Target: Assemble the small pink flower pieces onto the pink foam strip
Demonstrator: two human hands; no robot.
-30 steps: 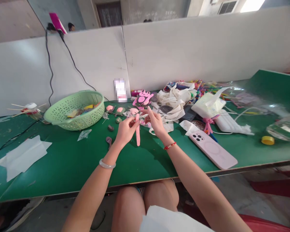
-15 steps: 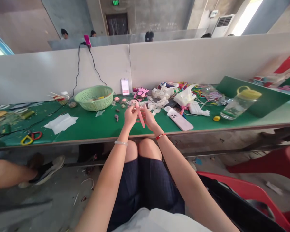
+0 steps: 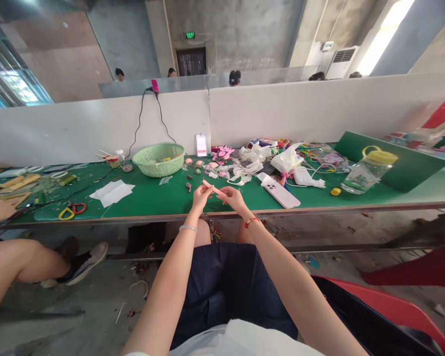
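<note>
A thin pink strip (image 3: 213, 187) is held slantwise between my two hands, just above the green table's front part. My left hand (image 3: 200, 197) pinches its upper left part with closed fingers. The fingers of my right hand (image 3: 232, 197) are closed round its lower right end. Beyond my hands lie small pink and grey pieces (image 3: 199, 163), a dark lump (image 3: 188, 187) and crumpled white strips (image 3: 246, 167). A lit phone (image 3: 201, 145) leans upright against the partition.
On the green table (image 3: 163, 201) stand a green basket (image 3: 158, 160) and a bottle (image 3: 368, 170). Scissors (image 3: 72, 211), white paper (image 3: 112, 193) and a pale phone (image 3: 280, 192) lie there. Another person's hand (image 3: 0, 210) shows at the far left.
The pink strip has turned from nearly upright to a flatter slant, and my right hand now grips its lower end. The view has tilted up, and another person's hand has appeared at left.
</note>
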